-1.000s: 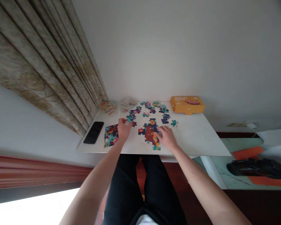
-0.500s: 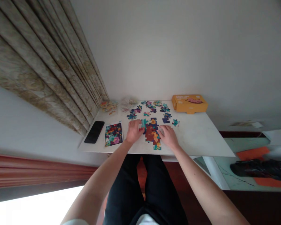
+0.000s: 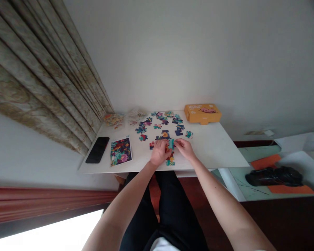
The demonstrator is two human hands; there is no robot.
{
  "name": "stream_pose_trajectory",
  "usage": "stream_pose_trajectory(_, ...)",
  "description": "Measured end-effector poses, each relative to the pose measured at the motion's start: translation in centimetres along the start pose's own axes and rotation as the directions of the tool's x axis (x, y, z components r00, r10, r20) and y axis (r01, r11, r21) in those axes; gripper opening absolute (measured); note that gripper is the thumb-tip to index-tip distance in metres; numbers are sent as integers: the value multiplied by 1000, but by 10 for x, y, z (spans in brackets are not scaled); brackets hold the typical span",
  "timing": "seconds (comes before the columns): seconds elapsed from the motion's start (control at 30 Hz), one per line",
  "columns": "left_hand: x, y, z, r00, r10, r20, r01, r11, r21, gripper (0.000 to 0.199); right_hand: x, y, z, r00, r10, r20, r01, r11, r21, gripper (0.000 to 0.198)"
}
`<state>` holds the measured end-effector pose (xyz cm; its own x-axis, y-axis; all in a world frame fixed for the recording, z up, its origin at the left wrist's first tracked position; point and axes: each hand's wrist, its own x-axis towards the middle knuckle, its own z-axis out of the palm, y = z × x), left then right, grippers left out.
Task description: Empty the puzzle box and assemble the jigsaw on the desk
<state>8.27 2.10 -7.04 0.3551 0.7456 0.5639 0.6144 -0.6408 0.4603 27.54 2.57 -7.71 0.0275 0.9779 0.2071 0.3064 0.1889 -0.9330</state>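
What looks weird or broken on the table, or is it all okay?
Nothing looks spilled or broken. One small thing: the yellow box has a flap poking out at its front, as if it isn't tucked in. The loose puzzle pieces are scattered, but that's ordinary for a puzzle.

A teal puzzle piece [image 3: 171, 144] stands out against a navy, orange and yellow puzzle [image 3: 165, 134] on a white table [image 3: 211, 150]. At 9 o'clock from the puzzle are a black phone [image 3: 97, 150] and a multicoloured card [image 3: 121, 151] edged white; at 10, a beige curtain [image 3: 52, 66] with brownish flowers; between 1 and 2, a yellow-orange box [image 3: 202, 114] printed pink and white.
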Motion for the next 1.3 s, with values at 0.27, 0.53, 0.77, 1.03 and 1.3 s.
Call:
stream_pose_trajectory(0.27,6,-35,-34,939,-333,-83,343,912,227,30,9,10,-10,966,143,-216,-89,966,241,63)
stream_pose_trajectory(0.53,21,-83,-78,787,-614,64,542,736,405,35,6,18,-2,890,86,-448,-70,996,52,63)
stream_pose_trajectory(0.77,30,-98,-77,785,-613,94,592,786,180,39,18,40,2,806,126,-578,-137,990,24,57)
stream_pose_trajectory(1.03,32,-107,-84,729,-682,57,680,712,-176,46,19,40,4,795,-205,-570,-62,908,-414,30)
stream_pose_trajectory(1.3,14,-97,-98,597,-790,142,756,495,-428,23,16,22,7,870,-245,-428,-94,769,-632,23)
